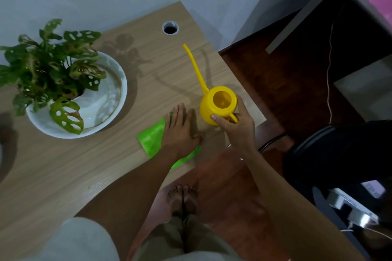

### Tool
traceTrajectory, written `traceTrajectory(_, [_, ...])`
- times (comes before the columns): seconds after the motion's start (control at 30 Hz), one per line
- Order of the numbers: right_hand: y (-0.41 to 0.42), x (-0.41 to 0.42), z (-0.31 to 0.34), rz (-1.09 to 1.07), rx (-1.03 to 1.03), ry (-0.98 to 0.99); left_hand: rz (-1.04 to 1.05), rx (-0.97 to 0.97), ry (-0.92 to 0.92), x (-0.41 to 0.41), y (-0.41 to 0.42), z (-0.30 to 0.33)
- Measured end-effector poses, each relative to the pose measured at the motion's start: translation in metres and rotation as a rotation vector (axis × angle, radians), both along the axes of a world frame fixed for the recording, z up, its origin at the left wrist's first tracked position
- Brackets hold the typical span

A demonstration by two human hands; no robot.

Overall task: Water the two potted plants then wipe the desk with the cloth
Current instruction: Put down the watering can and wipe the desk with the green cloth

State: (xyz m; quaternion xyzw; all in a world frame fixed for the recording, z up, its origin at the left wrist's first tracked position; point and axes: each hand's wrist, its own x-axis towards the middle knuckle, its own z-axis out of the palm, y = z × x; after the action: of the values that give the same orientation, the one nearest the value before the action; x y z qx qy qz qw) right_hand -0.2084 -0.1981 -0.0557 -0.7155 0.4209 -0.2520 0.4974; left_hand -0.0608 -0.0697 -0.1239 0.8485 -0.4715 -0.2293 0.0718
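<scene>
Cloth (152, 140), bright green, lies flat on the desk (63, 176) near its front edge, and the person's left hand (180, 131) rests on it with straight fingers pressing it down, gripping nothing. At about two o'clock from that hand, just beside it, the right hand (235, 123) curls its fingers and thumb round the handle of the yellow watering can (220, 104), which stands upright on the desk close to the right-hand corner, its long thin spout reaching away toward eleven o'clock. Farther off, at roughly nine o'clock from the can and well apart from it, sits one potted plant (48, 70) with holed leaves in a wide white bowl (118, 82). Only this one plant is in view; a second cannot be seen from here. Beyond the can, at twelve o'clock, a round cable hole (170, 27) opens in the desktop. Whether the watering is finished I cannot tell; judging by the flat hand on the cloth, the wiping looks about to start and still lies ahead.
</scene>
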Motion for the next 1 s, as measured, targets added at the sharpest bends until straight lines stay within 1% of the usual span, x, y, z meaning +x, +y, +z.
traceTrajectory(0.07, [0.001, -0.001, -0.002, -0.01, -0.05, 0.052, 0.001, -0.007, 0.023, 0.001, 0.0, 0.002])
traceTrajectory(0.1, [0.003, -0.001, -0.002, -0.05, -0.076, 0.1, 0.007, -0.023, 0.034, 0.003, 0.0, 0.003])
traceTrajectory(0.17, [0.012, -0.002, 0.002, -0.207, -0.131, 0.198, 0.046, -0.091, 0.048, 0.006, 0.006, 0.006])
traceTrajectory(0.23, [0.025, -0.003, 0.008, -0.291, -0.276, 0.202, 0.102, -0.191, 0.06, 0.011, 0.017, 0.011])
traceTrajectory(0.27, [0.031, -0.002, 0.011, -0.278, -0.35, 0.16, 0.123, -0.235, 0.057, 0.014, 0.024, 0.014])
traceTrajectory(0.33, [0.044, 0.003, 0.015, -0.156, -0.424, 0.037, 0.166, -0.296, 0.025, 0.021, 0.042, 0.018])
traceTrajectory(0.4, [0.056, 0.016, 0.014, 0.027, -0.441, 0.024, 0.238, -0.306, -0.012, 0.03, 0.061, 0.02])
traceTrajectory(0.47, [0.064, 0.035, 0.009, 0.205, -0.403, 0.129, 0.328, -0.277, -0.032, 0.038, 0.078, 0.023])
traceTrajectory(0.57, [0.067, 0.067, 0.001, 0.478, -0.275, 0.32, 0.421, -0.24, -0.05, 0.047, 0.1, 0.025])
traceTrajectory(0.67, [0.059, 0.092, -0.009, 0.655, -0.295, 0.582, 0.429, -0.162, -0.009, 0.051, 0.109, 0.027])
traceTrajectory(0.77, [0.055, 0.111, -0.018, 0.741, -0.352, 0.733, 0.451, -0.065, 0.027, 0.053, 0.109, 0.029])
traceTrajectory(0.87, [0.05, 0.124, -0.023, 0.716, -0.352, 0.799, 0.539, 0.036, 0.026, 0.052, 0.104, 0.033])
traceTrajectory(0.93, [0.045, 0.132, -0.024, 0.692, -0.321, 0.826, 0.613, 0.088, 0.085, 0.054, 0.101, 0.034])
traceTrajectory(1.0, [0.042, 0.139, -0.025, 0.689, -0.299, 0.845, 0.693, 0.07, 0.202, 0.057, 0.102, 0.035])
